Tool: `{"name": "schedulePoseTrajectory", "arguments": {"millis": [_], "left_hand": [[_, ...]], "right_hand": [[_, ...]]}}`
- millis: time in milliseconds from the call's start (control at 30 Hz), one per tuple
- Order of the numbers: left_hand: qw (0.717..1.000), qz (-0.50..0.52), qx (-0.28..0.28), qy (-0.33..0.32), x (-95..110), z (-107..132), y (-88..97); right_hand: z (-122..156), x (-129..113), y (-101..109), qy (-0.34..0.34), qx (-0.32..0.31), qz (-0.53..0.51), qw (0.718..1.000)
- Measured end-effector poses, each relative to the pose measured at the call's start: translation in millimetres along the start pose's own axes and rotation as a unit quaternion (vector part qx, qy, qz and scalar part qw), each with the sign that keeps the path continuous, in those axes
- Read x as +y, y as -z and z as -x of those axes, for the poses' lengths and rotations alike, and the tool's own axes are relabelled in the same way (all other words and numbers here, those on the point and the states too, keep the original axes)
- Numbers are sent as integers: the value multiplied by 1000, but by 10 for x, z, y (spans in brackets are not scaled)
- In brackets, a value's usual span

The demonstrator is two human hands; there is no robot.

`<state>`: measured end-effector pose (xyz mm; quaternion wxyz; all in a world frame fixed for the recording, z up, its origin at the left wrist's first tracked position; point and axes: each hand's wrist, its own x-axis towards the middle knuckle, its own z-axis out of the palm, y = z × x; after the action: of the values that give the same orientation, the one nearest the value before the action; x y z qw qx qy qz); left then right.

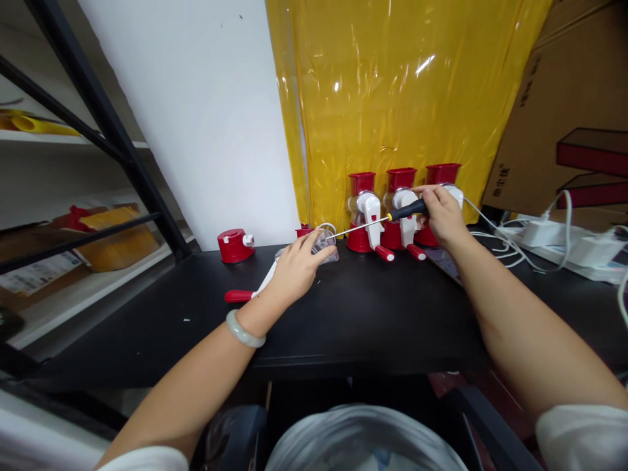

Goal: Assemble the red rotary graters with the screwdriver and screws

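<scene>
My left hand [296, 269] is closed around a clear plastic housing [328, 244] lying on the black table [373, 314]; its white crank with a red handle [240, 296] sticks out to the left. My right hand [441, 212] grips a screwdriver [392, 216] with a black and yellow handle, its metal shaft pointing left toward the clear housing. Three assembled red and white crank units [364, 212] [401, 209] [441, 196] stand in a row at the back, against the yellow plastic sheet.
A red base part [235, 245] sits at the back left of the table. White power strips and cables [554, 239] lie at the right. Cardboard boxes [569, 111] stand behind them. A metal shelf rack [78, 216] is at the left.
</scene>
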<state>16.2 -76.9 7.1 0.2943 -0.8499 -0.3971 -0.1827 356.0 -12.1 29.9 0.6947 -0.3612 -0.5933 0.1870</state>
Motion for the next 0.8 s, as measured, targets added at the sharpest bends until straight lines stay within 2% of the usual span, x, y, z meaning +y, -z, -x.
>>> {"name": "schedulePoseTrajectory", "arguments": {"millis": [333,600,800], "left_hand": [[1000,7,-6,3,11,1,8],[1000,-1,-9,5,3,0,4],[1000,1,-9,3,3,3,0]], "right_hand": [[2,-49,-3,-32,-15,-60,998],[-17,-13,-18,5,-17,-13,1000],[0,15,20,-10,-5,29,1000]]}}
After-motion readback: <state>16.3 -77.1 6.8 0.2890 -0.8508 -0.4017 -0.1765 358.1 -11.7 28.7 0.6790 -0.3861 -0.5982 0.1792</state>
